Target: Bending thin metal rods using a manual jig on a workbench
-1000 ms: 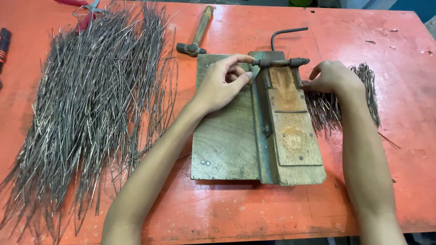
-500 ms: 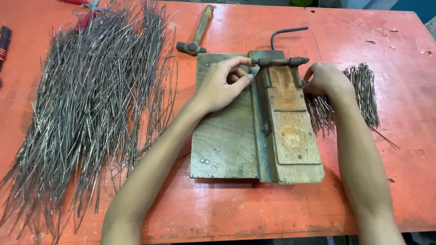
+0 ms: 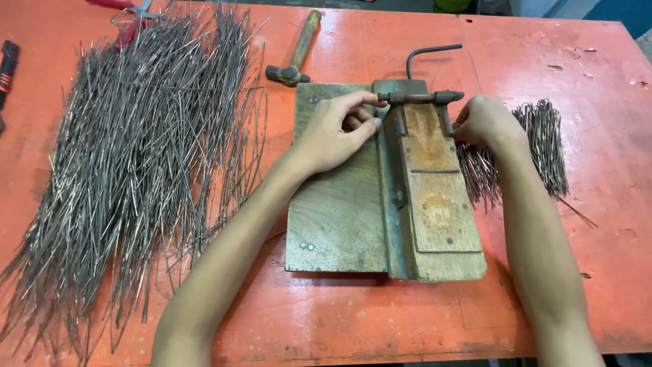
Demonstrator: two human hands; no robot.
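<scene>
A wooden jig board point(image 3: 339, 217) with a metal bar and crank rod point(image 3: 421, 97) at its far end lies on the orange table point(image 3: 380, 319). My left hand point(image 3: 333, 132) rests on the board's upper left, fingertips pinched against the left end of the metal bar. My right hand point(image 3: 483, 121) is curled at the bar's right end, beside a pile of short bent wires point(image 3: 540, 146). Whether either hand holds a wire is hidden by the fingers. A large heap of long straight wires point(image 3: 129, 156) spreads to the left.
A hammer point(image 3: 295, 51) with a wooden handle lies behind the board. Red-handled pliers point(image 3: 129, 17) sit at the far left top, and a dark tool handle point(image 3: 7, 64) pokes in at the left edge. The table's front edge runs along the bottom.
My right hand has shifted slightly toward the bar's right end. The left hand stays pinched at the bar's left end; nothing else has moved.
</scene>
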